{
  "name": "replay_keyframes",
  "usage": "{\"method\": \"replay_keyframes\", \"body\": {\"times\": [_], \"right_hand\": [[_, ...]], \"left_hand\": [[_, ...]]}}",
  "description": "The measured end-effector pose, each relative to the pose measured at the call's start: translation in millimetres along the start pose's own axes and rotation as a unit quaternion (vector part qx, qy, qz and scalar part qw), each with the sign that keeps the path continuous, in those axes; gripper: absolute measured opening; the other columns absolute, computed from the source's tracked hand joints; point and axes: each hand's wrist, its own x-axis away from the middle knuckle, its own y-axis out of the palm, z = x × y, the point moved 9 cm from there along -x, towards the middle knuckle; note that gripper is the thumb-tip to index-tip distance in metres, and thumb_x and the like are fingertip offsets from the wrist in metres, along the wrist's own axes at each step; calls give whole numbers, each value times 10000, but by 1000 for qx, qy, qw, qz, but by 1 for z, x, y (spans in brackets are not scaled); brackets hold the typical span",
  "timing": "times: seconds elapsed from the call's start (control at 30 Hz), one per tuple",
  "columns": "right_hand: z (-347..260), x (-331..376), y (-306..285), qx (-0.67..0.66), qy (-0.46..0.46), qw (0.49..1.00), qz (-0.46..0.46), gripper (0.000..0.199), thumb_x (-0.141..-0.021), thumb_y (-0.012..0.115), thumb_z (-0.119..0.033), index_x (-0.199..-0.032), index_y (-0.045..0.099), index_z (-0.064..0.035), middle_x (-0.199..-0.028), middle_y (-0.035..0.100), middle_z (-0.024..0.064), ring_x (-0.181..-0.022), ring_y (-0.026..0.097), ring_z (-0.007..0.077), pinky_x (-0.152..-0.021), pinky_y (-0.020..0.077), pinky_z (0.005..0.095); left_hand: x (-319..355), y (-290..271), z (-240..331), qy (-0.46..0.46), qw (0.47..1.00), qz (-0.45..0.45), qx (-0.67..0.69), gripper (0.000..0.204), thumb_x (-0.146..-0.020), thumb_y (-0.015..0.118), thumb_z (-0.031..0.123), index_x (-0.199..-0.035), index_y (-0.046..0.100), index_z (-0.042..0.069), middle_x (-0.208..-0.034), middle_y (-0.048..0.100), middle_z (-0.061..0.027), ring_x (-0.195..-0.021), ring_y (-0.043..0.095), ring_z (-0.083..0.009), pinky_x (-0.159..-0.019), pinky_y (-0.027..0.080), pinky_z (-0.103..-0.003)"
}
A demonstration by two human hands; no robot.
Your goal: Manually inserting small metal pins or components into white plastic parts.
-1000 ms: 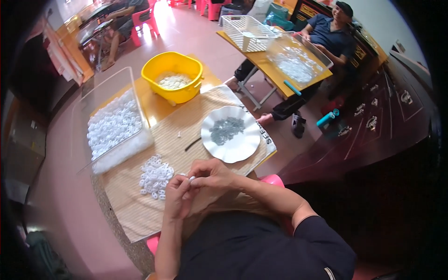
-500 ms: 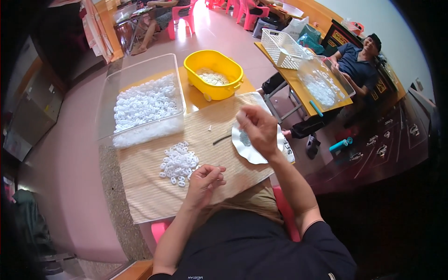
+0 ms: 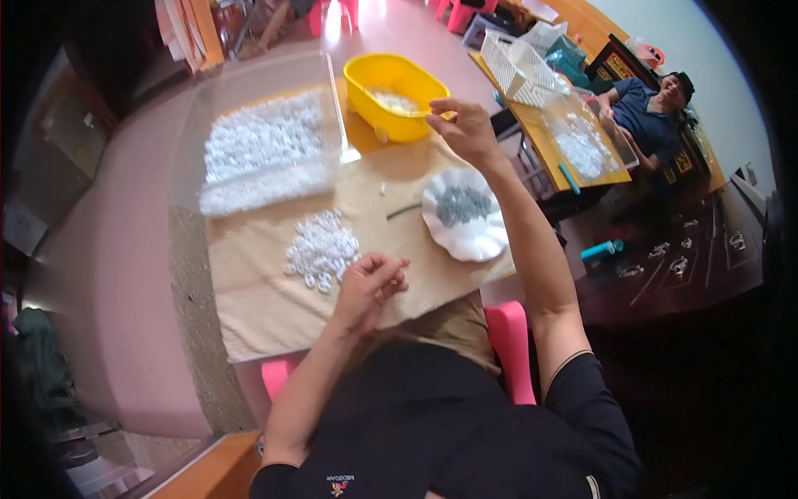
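Observation:
My right hand (image 3: pixel 467 131) is raised at the right rim of a yellow tub (image 3: pixel 363 76). Its thumb and forefinger are a little apart, and nothing shows between them. Pale pieces (image 3: pixel 394 101) lie inside the tub. Low over the near part of the cloth (image 3: pixel 258 287), my left hand (image 3: pixel 371 289) has its fingers curled together; whatever they hold is hidden. Just beside it lies a heap of small white oval plastic pieces with holes (image 3: pixel 322 247). To the right, a white wavy-edged plate (image 3: pixel 459 247) carries small grey-green bits (image 3: pixel 463 205).
A large clear bin (image 3: pixel 274 76) of white pieces stands at the far left of the table. A thin dark stick (image 3: pixel 404 211) and one tiny white piece (image 3: pixel 382 190) rest on the cloth. Another person (image 3: pixel 652 112) sits at a side table (image 3: pixel 544 158) on the right.
My right hand has moved up and away from above the plate to the yellow tub's rim, uncovering the plate. The left hand stays curled by the heap. The whole view has shifted slightly.

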Motion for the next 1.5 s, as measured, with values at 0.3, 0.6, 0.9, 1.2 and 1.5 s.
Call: {"method": "replay_keyframes", "body": {"times": [0.3, 0.6, 0.9, 1.2, 1.5], "right_hand": [[-42, 141, 28, -109, 75, 962, -240, 196, -783, 709, -76, -967, 666, -22, -802, 661, 102, -654, 622, 164, -607, 501, 296], [-65, 175, 37, -43, 43, 966, -250, 186, -787, 674, -144, -940, 658, -40, -865, 648, 135, -817, 633, 324, -722, 501, 389], [-86, 182, 81, 63, -31, 941, -331, 176, -824, 578, -140, -975, 649, -84, -948, 610, 125, -889, 620, 330, -760, 499, 415], [-80, 185, 87, 96, -65, 952, -284, 75, -832, 596, -127, -869, 606, -63, -883, 589, 108, -739, 616, 331, -657, 496, 411], [-93, 182, 64, -40, -62, 981, -180, 63, -804, 618, -13, -857, 585, -26, -794, 604, 132, -681, 611, 303, -617, 491, 359]], "left_hand": [[-3, -5, 10, 22, 1000, 19, -4, 53, -901, 627, 110, -887, 596, 68, -951, 659, -87, -742, 619, -98, -663, 558, -265], [7, -14, 48, 137, 987, 56, 60, 92, -890, 648, 124, -898, 606, 42, -810, 631, -53, -657, 594, -96, -607, 552, -260], [4, -21, 50, 133, 987, 72, 58, 102, -885, 657, 131, -886, 599, 46, -792, 618, -43, -648, 589, -86, -588, 550, -245], [4, -23, 51, 132, 986, 80, 54, 99, -874, 669, 119, -879, 600, 48, -789, 622, -42, -634, 590, -85, -578, 551, -239], [6, -29, 59, 149, 982, 113, 28, 96, -866, 677, 110, -877, 605, 47, -791, 628, -37, -638, 586, -78, -587, 550, -237]]}}
